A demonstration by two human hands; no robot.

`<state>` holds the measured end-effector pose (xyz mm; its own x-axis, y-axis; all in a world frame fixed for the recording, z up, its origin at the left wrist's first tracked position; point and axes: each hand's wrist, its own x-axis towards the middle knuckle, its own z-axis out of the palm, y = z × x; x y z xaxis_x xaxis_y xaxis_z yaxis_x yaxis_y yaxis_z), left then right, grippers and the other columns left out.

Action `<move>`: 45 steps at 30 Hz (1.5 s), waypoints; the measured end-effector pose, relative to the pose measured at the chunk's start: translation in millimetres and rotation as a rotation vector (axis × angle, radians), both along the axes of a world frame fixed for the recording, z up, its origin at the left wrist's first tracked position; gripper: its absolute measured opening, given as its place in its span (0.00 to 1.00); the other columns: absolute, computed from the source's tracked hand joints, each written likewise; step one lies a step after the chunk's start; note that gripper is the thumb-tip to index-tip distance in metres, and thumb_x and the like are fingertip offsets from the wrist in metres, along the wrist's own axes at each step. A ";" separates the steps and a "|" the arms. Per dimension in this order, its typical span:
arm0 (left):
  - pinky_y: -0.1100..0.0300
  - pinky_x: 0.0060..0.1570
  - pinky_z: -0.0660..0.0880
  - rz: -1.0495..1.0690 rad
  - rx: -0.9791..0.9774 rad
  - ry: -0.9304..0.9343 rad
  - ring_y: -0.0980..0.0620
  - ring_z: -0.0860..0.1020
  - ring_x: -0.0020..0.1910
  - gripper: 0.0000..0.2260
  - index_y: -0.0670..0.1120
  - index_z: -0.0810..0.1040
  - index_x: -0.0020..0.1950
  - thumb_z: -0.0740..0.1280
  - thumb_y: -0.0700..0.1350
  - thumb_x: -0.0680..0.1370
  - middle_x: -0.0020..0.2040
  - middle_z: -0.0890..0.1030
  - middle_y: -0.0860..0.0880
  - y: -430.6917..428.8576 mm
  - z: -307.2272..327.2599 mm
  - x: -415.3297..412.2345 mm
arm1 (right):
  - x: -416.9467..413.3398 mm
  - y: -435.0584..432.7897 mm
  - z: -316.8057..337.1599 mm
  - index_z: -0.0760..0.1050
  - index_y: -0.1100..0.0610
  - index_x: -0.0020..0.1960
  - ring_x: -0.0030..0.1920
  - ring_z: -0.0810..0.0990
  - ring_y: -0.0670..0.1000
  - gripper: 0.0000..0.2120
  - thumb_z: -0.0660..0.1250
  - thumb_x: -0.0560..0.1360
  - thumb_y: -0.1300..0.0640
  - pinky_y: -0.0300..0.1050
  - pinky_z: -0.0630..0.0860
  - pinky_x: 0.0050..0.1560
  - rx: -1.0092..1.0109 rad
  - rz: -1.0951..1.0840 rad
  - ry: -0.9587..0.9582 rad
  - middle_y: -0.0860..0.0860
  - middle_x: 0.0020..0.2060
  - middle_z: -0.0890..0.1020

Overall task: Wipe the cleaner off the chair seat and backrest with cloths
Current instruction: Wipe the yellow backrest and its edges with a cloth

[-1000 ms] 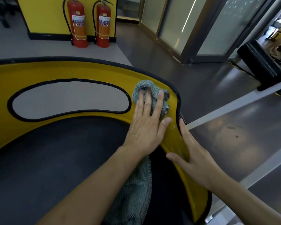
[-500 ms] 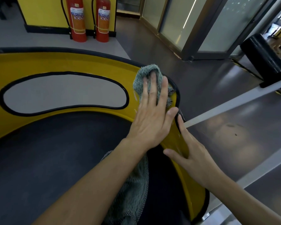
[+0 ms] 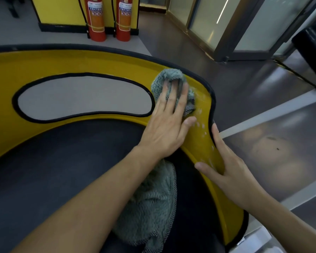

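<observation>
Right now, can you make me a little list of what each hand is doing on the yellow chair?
Left hand: presses a grey cloth flat on the yellow backrest
Right hand: rests flat on the backrest's right edge
Cleaner: white spots on the backrest between the hands
Seat: dark, more grey cloth lying on it
Behind: two red fire extinguishers
</observation>
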<state>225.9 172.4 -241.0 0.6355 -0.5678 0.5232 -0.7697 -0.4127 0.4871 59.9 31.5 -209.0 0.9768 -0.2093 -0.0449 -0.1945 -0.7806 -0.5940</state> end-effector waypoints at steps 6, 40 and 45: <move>0.48 0.79 0.42 0.092 0.289 0.143 0.51 0.32 0.79 0.31 0.48 0.36 0.82 0.45 0.60 0.86 0.81 0.35 0.47 24.4 -58.5 -7.8 | 0.5 2.2 0.9 0.35 0.29 0.77 0.72 0.58 0.32 0.44 0.63 0.73 0.32 0.35 0.58 0.69 -0.009 -0.018 -0.005 0.27 0.73 0.55; 0.52 0.80 0.41 -0.036 0.165 0.180 0.55 0.32 0.79 0.30 0.49 0.37 0.82 0.48 0.58 0.86 0.82 0.38 0.50 21.7 -25.8 -14.6 | 0.1 1.7 0.4 0.36 0.30 0.77 0.74 0.54 0.29 0.45 0.63 0.74 0.31 0.34 0.57 0.72 -0.036 0.018 -0.037 0.24 0.73 0.51; 0.51 0.80 0.42 -0.061 0.236 0.260 0.59 0.30 0.77 0.31 0.51 0.36 0.82 0.48 0.59 0.85 0.81 0.38 0.52 28.4 -45.0 -23.4 | 0.5 0.5 -0.1 0.34 0.30 0.77 0.73 0.54 0.30 0.45 0.63 0.74 0.30 0.34 0.57 0.70 -0.071 0.017 -0.037 0.24 0.72 0.50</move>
<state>202.5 200.8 -286.0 0.6914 -0.6946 0.1986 -0.6592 -0.4941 0.5668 60.4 32.0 -209.1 0.9810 -0.1942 0.0053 -0.1602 -0.8240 -0.5435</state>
